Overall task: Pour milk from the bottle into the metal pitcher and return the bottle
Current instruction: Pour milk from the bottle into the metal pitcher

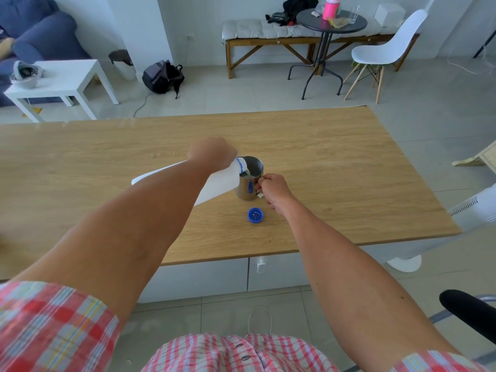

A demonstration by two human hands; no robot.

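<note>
The left hand (213, 154) is wrapped over the upper shoulder of a white translucent plastic milk bottle (214, 185), its fingers hidden on the far side, and holds the bottle tipped almost flat with its base pointing away to the left. The bottle's neck, ringed with a blue band, hangs over the rim of a shiny cylindrical metal pitcher (249, 181), and a thin white stream of milk (245, 173) falls from the mouth into the pitcher, where a pale pool shows inside. The right hand (273, 189) curls its fingers round the pitcher's handle on the right side and holds it upright on the light oak wooden table (335, 167).

A round blue plastic bottle cap (255, 215) lies open side up on the table just in front of the pitcher, near the right hand but apart from it. Both forearms are bare, ending in red, white and blue checked sleeves (48, 326).

Well beyond the pitcher, across the grey tiled floor, stand a small round black metal table (311, 18) with a pink bottle (330, 6) on it, a white moulded chair (389, 47) to the right of it, and a wooden bench with a grey cushion (252, 29). Far off to the pitcher's left are a dark backpack (162, 76) on the floor, a low white side table (67, 76) and a blue sofa (40, 30).
</note>
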